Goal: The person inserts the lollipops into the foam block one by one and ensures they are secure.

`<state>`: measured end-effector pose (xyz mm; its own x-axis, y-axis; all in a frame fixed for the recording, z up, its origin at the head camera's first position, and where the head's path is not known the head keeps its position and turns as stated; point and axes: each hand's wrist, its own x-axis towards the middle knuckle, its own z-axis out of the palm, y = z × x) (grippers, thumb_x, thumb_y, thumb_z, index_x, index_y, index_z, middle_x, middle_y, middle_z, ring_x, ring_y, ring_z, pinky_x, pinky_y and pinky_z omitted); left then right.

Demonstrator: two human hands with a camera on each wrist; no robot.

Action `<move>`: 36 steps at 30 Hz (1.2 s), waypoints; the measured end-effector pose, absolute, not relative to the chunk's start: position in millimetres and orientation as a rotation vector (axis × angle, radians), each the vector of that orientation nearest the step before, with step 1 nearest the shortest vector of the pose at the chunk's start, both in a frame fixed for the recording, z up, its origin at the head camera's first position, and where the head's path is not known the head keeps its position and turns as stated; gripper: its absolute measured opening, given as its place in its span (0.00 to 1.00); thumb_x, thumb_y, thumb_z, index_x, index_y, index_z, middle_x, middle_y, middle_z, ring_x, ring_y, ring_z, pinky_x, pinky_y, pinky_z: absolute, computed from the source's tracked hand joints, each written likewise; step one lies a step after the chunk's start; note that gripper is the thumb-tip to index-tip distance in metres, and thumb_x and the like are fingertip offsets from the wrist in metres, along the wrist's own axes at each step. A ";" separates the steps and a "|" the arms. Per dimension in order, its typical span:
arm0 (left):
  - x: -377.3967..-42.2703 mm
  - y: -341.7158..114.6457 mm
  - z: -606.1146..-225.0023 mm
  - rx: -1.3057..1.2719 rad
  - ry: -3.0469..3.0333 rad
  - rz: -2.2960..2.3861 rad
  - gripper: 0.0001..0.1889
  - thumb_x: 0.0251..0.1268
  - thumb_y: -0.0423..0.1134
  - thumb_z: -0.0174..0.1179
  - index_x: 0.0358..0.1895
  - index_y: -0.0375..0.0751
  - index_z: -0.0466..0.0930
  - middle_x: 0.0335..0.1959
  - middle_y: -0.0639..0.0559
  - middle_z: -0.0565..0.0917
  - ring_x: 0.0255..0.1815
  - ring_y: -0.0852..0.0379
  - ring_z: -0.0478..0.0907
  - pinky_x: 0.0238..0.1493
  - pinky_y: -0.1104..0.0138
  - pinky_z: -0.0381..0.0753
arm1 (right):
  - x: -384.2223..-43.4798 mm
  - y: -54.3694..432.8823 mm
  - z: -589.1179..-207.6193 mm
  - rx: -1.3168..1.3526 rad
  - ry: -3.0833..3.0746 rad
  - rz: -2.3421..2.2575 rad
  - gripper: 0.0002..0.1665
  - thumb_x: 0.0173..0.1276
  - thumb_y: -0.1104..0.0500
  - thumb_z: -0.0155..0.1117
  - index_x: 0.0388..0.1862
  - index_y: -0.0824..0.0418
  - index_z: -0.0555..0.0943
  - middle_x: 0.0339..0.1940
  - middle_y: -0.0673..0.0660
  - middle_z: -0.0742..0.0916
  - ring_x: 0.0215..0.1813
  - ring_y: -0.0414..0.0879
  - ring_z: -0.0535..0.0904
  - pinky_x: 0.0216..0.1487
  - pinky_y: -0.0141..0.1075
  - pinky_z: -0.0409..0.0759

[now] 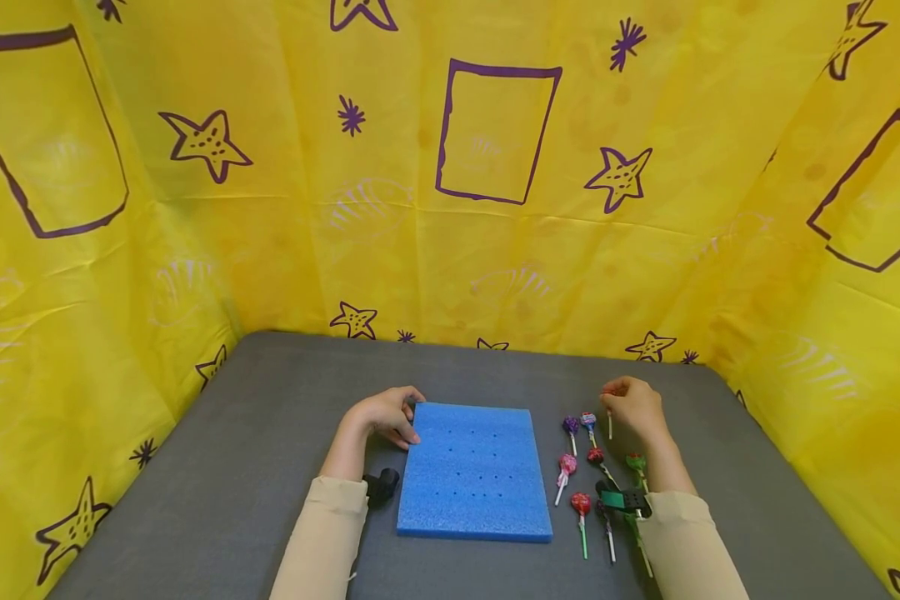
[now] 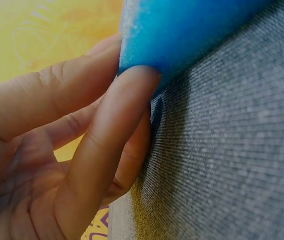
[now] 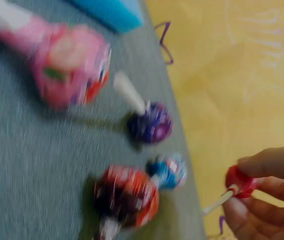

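Note:
My left hand (image 1: 385, 414) pinches the left edge of a blue foam board (image 1: 476, 467) near its far corner. In the left wrist view, thumb and fingers meet at the foam edge (image 2: 172, 35). The board lies flat and has rows of small holes. To its right, my right hand (image 1: 636, 407) holds a red-wrapped lollipop (image 3: 240, 181) by its head, the white stick pointing down in the head view. Close by on the table lie a purple lollipop (image 1: 571, 425), a blue one (image 1: 588, 419), a pink one (image 1: 567, 464) and a dark red one (image 1: 596, 456).
Nearer me lie a red lollipop (image 1: 581, 503) with a green stick and a green lollipop (image 1: 636, 461), with others partly hidden by the right wrist strap (image 1: 622, 500). A grey cloth (image 1: 195, 500) covers the table. Yellow patterned curtains (image 1: 390, 250) stand behind and at both sides.

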<state>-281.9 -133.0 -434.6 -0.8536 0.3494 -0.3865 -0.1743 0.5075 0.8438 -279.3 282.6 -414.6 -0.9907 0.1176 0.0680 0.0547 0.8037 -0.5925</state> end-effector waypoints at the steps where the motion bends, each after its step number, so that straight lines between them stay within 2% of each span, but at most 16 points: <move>1: -281.9 -132.9 -434.7 0.143 2.233 1.331 0.38 0.49 0.19 0.68 0.67 0.35 0.66 0.43 0.40 0.71 0.26 0.54 0.83 0.31 0.63 0.89 | -280.1 279.5 -413.6 -0.131 -2.856 0.945 0.17 0.67 0.56 0.61 0.48 0.67 0.82 0.35 0.63 0.89 0.31 0.46 0.83 0.39 0.38 0.79; 8: -280.6 -133.0 -435.1 0.131 2.227 1.328 0.37 0.50 0.19 0.68 0.67 0.35 0.66 0.39 0.44 0.70 0.27 0.54 0.83 0.31 0.62 0.90 | -283.8 244.9 -402.0 -0.023 -2.683 1.100 0.17 0.68 0.55 0.64 0.52 0.63 0.82 0.49 0.65 0.88 0.47 0.56 0.86 0.37 0.32 0.79; 11: -279.8 -133.7 -435.5 0.120 2.220 1.330 0.37 0.50 0.18 0.67 0.66 0.35 0.66 0.37 0.45 0.69 0.27 0.54 0.83 0.31 0.62 0.90 | -284.0 226.7 -397.3 0.019 -2.638 1.212 0.18 0.67 0.54 0.66 0.52 0.61 0.82 0.50 0.64 0.88 0.44 0.48 0.87 0.37 0.27 0.78; 15: -280.6 -133.7 -435.9 0.133 2.218 1.326 0.37 0.51 0.18 0.67 0.66 0.35 0.65 0.37 0.45 0.68 0.27 0.54 0.83 0.31 0.63 0.89 | -283.5 204.9 -390.9 0.073 -2.531 1.492 0.20 0.65 0.58 0.68 0.54 0.66 0.81 0.51 0.65 0.87 0.37 0.30 0.84 0.40 0.22 0.80; 17: -281.2 -133.7 -435.7 0.146 2.219 1.321 0.36 0.51 0.19 0.67 0.66 0.35 0.65 0.37 0.46 0.68 0.27 0.54 0.82 0.32 0.63 0.89 | -283.9 195.3 -388.8 0.100 -2.468 1.642 0.21 0.64 0.61 0.69 0.54 0.69 0.80 0.49 0.64 0.88 0.36 0.27 0.82 0.42 0.20 0.81; 21: -281.9 -133.8 -435.3 0.155 2.213 1.325 0.37 0.51 0.19 0.67 0.66 0.35 0.65 0.37 0.46 0.68 0.27 0.54 0.82 0.32 0.63 0.90 | -284.2 176.7 -387.7 0.168 -2.412 1.804 0.23 0.62 0.63 0.70 0.55 0.71 0.79 0.47 0.59 0.88 0.37 0.28 0.83 0.44 0.21 0.82; 28: -282.8 -133.6 -434.1 0.158 2.208 1.327 0.36 0.51 0.19 0.66 0.66 0.35 0.65 0.37 0.45 0.68 0.29 0.54 0.84 0.33 0.63 0.90 | -280.3 147.7 -395.9 0.258 -2.475 1.813 0.22 0.60 0.62 0.73 0.54 0.67 0.82 0.48 0.66 0.88 0.40 0.36 0.84 0.43 0.26 0.83; 36: -286.1 -130.9 -431.7 0.155 2.223 1.265 0.35 0.52 0.20 0.67 0.65 0.35 0.64 0.39 0.42 0.71 0.28 0.53 0.83 0.31 0.63 0.89 | -274.4 121.3 -408.5 0.406 -2.523 1.875 0.21 0.59 0.62 0.74 0.51 0.66 0.83 0.48 0.67 0.87 0.41 0.41 0.86 0.47 0.34 0.88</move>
<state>-286.1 -130.9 -431.7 -0.8301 0.3669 -0.4199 -0.1736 0.5455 0.8199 -274.4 121.3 -408.5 -0.9669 -0.2202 0.1292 -0.1872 0.2674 -0.9452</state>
